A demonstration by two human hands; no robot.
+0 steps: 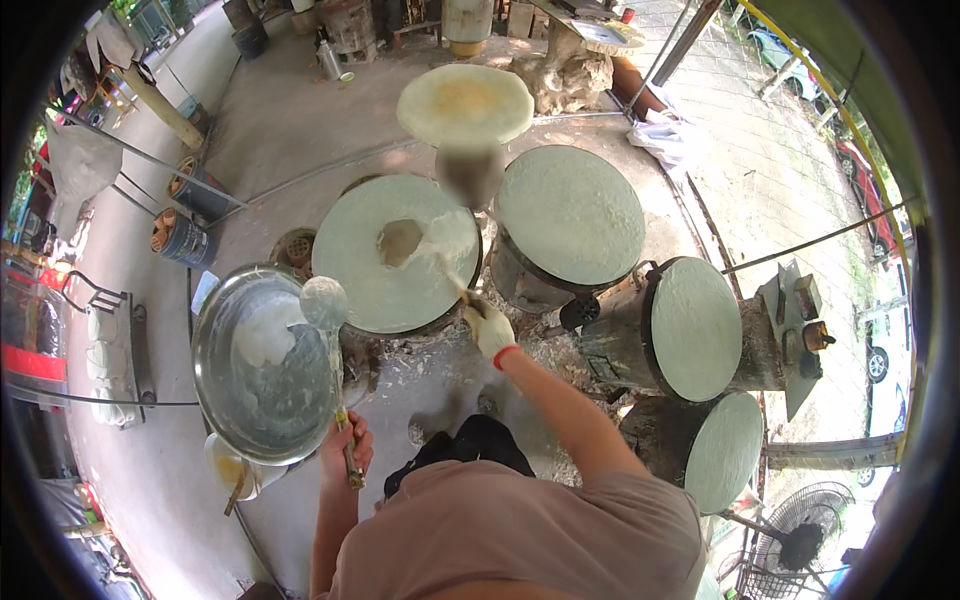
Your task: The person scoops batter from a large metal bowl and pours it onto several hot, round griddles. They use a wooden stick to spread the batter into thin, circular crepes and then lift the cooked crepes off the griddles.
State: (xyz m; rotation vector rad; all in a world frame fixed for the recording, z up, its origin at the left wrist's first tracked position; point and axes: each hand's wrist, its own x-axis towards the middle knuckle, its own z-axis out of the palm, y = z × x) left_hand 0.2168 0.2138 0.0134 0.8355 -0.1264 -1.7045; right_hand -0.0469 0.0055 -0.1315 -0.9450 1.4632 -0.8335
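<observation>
My left hand (349,448) is closed around the handle of a long ladle (324,304), whose bowl is over the right rim of a large metal basin (201,360) with white batter (264,334) in it. My right hand (489,330), in a pale glove with a red band at the wrist, grips a small tool, perhaps a brush or scraper (456,279). Its tip touches pale batter on a round griddle (360,277). An uncoated brown patch (400,241) shows near that griddle's middle. The tool's end is partly blurred.
More coated round griddles on drum stoves stand right of my hand: one behind (570,214), two nearer (697,330) (724,454). A round pale sheet (465,105) lies beyond. Buckets (184,240) stand at left, a fan (802,536) at lower right.
</observation>
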